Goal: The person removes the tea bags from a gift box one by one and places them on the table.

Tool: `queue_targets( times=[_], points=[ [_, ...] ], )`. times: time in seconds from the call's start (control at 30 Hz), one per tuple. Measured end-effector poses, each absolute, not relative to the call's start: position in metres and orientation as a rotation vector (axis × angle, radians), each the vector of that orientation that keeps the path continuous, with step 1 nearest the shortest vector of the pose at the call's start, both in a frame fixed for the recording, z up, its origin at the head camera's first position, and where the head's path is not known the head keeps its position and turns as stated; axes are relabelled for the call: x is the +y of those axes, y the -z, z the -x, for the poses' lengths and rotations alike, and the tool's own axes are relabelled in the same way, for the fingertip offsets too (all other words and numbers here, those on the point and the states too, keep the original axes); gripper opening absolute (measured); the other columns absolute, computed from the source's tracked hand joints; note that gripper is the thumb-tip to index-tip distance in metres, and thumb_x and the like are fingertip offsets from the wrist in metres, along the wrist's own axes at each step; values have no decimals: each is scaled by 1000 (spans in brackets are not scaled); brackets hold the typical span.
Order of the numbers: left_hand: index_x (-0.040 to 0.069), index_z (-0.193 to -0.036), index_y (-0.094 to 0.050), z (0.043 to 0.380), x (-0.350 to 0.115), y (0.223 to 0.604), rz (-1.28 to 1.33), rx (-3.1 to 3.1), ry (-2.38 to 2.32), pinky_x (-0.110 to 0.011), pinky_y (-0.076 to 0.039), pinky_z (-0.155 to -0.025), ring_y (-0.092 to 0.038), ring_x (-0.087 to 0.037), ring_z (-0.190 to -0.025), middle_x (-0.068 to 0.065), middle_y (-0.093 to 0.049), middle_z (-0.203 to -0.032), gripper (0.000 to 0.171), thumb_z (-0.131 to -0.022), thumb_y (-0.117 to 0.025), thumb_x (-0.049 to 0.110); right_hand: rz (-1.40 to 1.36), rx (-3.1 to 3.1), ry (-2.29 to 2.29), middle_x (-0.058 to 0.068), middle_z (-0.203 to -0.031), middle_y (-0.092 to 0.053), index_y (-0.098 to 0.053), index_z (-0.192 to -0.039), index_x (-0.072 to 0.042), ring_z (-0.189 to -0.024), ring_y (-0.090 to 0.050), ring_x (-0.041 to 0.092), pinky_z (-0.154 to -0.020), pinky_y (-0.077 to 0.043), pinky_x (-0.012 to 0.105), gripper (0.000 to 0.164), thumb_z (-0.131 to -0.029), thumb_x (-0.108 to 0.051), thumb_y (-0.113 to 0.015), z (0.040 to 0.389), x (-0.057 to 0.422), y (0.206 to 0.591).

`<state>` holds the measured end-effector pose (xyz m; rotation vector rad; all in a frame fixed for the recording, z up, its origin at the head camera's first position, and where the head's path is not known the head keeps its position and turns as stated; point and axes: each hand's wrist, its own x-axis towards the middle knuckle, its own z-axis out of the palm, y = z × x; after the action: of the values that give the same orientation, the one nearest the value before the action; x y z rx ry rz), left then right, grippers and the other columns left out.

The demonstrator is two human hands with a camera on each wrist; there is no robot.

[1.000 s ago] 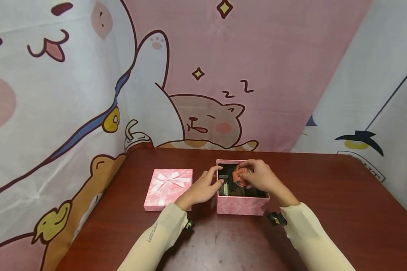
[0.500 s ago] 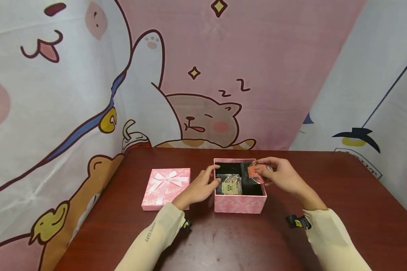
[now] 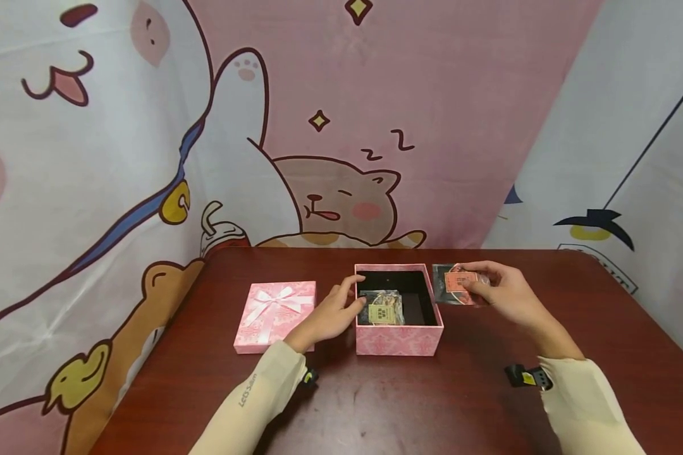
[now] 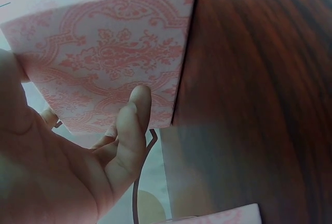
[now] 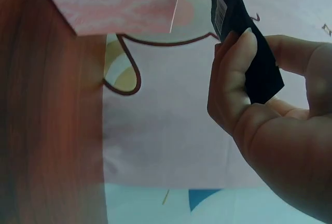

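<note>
In the head view, my left hand [image 3: 328, 318] holds the left wall of a pink patterned gift box [image 3: 397, 341]. Its thumb and index finger hook over the rim, while other fingers lie against the outer side [image 4: 114, 53] in the left wrist view. Right of the box, my right hand [image 3: 509, 292] pinches a flat dark packet with an orange label [image 3: 454, 282] above the table. The packet's black back [image 5: 264, 73], with a barcode sticker, shows in the right wrist view. Inside the open box, on the left, lies a packet with a yellow-green label [image 3: 382, 313].
The box's pink lid [image 3: 276, 316], with a white ribbon bow, lies left of the box on the dark wooden table [image 3: 398, 404]. A cartoon-printed cloth [image 3: 432, 82] hangs behind the table and along its left side.
My right hand has lifted the orange-labelled packet out of the box and carried it right, past the rim. The yellow-green-labelled packet is now uncovered. My left hand keeps its place on the box.
</note>
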<state>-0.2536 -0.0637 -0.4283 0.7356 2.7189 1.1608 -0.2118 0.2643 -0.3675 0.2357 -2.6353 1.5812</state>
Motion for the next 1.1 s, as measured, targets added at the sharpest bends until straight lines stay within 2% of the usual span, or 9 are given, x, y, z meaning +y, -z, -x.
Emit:
queue_targets(
  times=[0.1, 0.3, 0.4, 0.6, 1.1],
  points=[
    [28, -141, -28, 254, -64, 428, -742, 2721, -1169, -42, -42, -82, -52, -21, -100, -9, -46, -115, 51, -94, -42, 44, -215, -2633, -1572, 14, -85, -59, -53, -123, -1, -65, -60, 12, -59, -52, 31, 40, -90, -23, -60, 213, 274, 373],
    [27, -140, -29, 255, -65, 431, -740, 2730, -1189, -42, -42, -82, -51, -20, -101, -9, -48, -113, 49, -95, -44, 38, -185, -2642, -1654, 15, -89, -61, -48, -125, 6, -67, -61, 11, -60, -52, 30, 42, -92, -19, -57, 222, 285, 389],
    [28, -140, -29, 256, -65, 432, -739, 2722, -1194, -43, -42, -82, -50, -20, -103, -10, -47, -114, 49, -95, -45, 37, -157, -2675, -1676, 19, -93, -61, -46, -125, 9, -69, -62, 12, -63, -53, 34, 42, -92, -16, -56, 227, 289, 402],
    [28, -140, -29, 257, -63, 432, -745, 2705, -1203, -43, -42, -83, -50, -20, -103, -10, -47, -116, 49, -95, -45, 38, -137, -2696, -1707, 20, -91, -59, -45, -125, 12, -69, -63, 13, -64, -53, 38, 42, -90, -8, -57, 237, 290, 421],
    [28, -140, -29, 258, -63, 433, -735, 2719, -1189, -40, -42, -80, -50, -18, -98, -7, -47, -111, 48, -95, -46, 36, -104, -2779, -1711, 19, -94, -60, -46, -124, 12, -70, -60, 14, -64, -53, 36, 42, -89, -8, -58, 255, 287, 440]
  ],
)
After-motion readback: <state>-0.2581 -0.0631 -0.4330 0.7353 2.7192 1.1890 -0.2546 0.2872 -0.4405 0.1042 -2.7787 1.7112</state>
